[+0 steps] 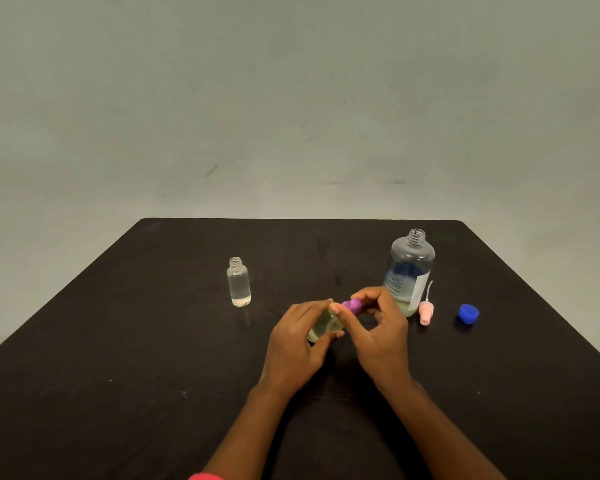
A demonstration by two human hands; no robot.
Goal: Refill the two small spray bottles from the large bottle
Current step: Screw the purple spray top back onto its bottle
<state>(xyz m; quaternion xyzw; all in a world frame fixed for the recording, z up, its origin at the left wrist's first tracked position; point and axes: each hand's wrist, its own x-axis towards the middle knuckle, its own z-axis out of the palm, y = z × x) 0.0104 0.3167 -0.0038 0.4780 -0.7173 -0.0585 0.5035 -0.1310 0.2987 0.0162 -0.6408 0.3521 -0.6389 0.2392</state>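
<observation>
From my end, the left hand (298,341) is curled around the body of a small spray bottle (323,327), which is tilted with its top toward the right and holds yellowish liquid. The right hand (381,327) pinches the purple spray top (352,305) at that bottle's neck between the thumb and bent fingers. I cannot tell whether the bottle touches the black table (153,375).

Just behind the right hand the large bottle (411,268) stands upright with its neck uncapped and a little yellowish liquid at the bottom. A pink spray head (426,311) lies beside its base, and a blue cap (468,313) rests further right. Well apart to the left, the second small bottle (239,284) stands upright with its neck open.
</observation>
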